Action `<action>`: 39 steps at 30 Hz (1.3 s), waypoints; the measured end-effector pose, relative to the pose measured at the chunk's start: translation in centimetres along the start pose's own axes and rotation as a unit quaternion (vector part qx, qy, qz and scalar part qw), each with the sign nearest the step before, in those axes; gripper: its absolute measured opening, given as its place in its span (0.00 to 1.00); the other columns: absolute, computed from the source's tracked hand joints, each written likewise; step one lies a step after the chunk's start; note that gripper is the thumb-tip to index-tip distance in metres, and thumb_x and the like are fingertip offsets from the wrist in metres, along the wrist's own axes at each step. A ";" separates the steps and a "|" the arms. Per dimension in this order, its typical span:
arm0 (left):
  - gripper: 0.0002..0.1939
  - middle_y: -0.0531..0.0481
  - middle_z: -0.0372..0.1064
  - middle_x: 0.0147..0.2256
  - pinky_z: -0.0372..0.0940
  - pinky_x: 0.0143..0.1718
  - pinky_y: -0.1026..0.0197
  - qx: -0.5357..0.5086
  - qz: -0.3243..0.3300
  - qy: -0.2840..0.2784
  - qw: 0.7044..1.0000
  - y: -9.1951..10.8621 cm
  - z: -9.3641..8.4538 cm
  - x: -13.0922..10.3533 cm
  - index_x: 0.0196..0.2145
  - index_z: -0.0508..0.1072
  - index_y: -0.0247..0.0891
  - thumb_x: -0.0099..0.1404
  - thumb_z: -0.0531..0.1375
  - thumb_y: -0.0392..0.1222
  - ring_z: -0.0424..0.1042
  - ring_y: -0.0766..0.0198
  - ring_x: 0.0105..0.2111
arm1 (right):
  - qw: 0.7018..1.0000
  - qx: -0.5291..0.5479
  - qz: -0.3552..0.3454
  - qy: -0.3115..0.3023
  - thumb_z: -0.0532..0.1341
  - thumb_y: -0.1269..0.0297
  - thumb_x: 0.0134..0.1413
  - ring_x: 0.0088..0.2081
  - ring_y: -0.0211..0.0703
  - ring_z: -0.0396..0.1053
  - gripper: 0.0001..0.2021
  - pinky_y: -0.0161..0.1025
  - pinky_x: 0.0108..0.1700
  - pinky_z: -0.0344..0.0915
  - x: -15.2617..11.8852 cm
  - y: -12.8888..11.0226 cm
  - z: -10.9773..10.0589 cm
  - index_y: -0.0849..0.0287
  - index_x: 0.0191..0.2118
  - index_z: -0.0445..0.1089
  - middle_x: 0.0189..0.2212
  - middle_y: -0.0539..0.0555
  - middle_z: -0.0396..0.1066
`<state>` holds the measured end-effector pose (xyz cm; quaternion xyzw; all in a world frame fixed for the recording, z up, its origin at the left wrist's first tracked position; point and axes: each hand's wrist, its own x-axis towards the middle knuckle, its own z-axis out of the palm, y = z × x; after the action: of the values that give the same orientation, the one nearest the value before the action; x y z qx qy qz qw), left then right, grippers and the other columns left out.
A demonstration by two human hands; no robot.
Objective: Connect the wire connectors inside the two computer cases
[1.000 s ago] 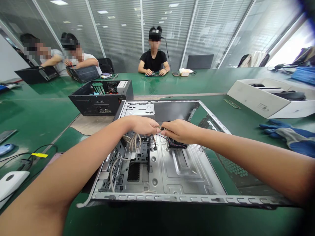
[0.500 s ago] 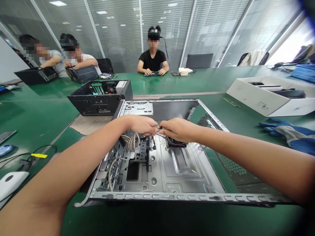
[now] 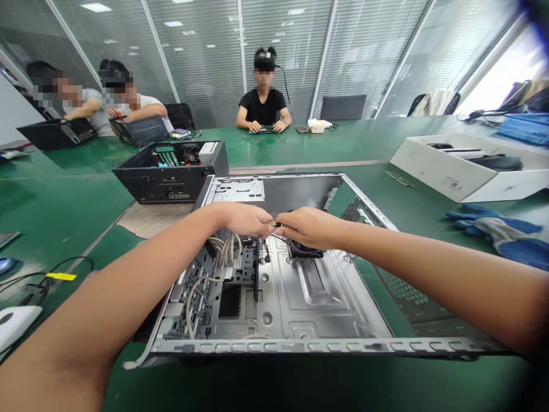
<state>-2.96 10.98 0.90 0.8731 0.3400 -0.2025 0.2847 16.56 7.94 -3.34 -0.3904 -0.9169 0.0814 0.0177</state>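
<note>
An open metal computer case [image 3: 295,309] lies on its side in front of me. Above its middle, my left hand [image 3: 253,220] and my right hand [image 3: 306,226] almost meet, each pinching part of a thin cable bundle [image 3: 274,224]. Beige cables [image 3: 229,249] loop at the left, by the drive bracket. Under my right hand sits a dark part with black wires [image 3: 306,250], partly hidden by the hand. Fingertips cover most of the held cable ends.
Behind the case stands a black computer case [image 3: 167,180]. A white box [image 3: 454,171] and blue-grey gloves [image 3: 497,232] lie at the right. Cables with a yellow tag [image 3: 61,277] are at the left. Three people sit across the green table [image 3: 334,151].
The whole view has shifted slightly. Both hands keep their grip on the cable bundle, with hardly any movement relative to the case.
</note>
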 end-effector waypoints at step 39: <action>0.17 0.50 0.63 0.29 0.58 0.34 0.60 0.046 -0.007 0.017 0.999 0.0 0.0 -0.1 0.36 0.68 0.37 0.68 0.45 0.50 0.60 0.64 0.30 | 0.998 0.036 -0.043 0.039 0.50 0.55 0.66 0.32 0.42 0.62 0.15 0.39 0.34 0.53 0.2 0.7 0.3 0.59 0.36 0.66 0.31 0.55 0.69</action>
<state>-3.01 10.97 0.95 0.8861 0.3414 -0.2052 0.2371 16.91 8.56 -3.80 -0.3523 -0.9280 0.0981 0.0710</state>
